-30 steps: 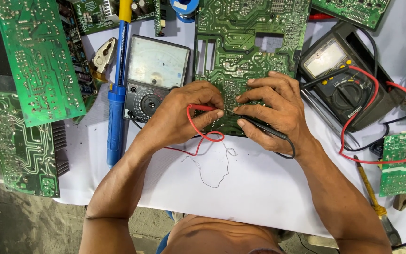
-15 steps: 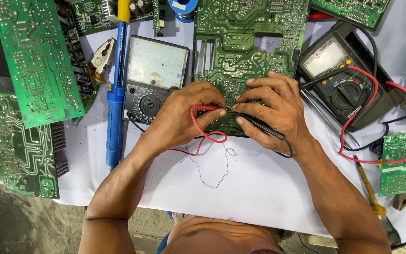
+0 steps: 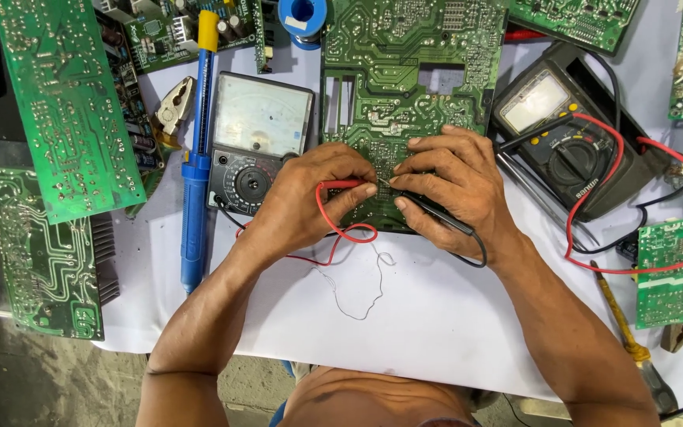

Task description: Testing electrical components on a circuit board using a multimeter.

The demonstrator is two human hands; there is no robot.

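Left hand point(image 3: 310, 202) fingers pinched on red probe point(image 3: 341, 185), right hand point(image 3: 456, 186) fingers pinched on black probe point(image 3: 428, 209). Both tips meet on green board point(image 3: 405, 71) under the fingertips. Analog meter point(image 3: 256, 142) just left.

Your desk point(image 3: 436, 332) is covered in white and crowded. On it lie a large green circuit board point(image 3: 405, 87) at the middle, an analog meter point(image 3: 258, 138) just left of it, and a dark digital multimeter point(image 3: 571, 134) to the right. A blue desoldering pump point(image 3: 195, 182) lies left of the analog meter, pliers point(image 3: 174, 107) beside it. More green boards point(image 3: 73, 111) lie along the left edge, and a small one point(image 3: 664, 269) at the right.
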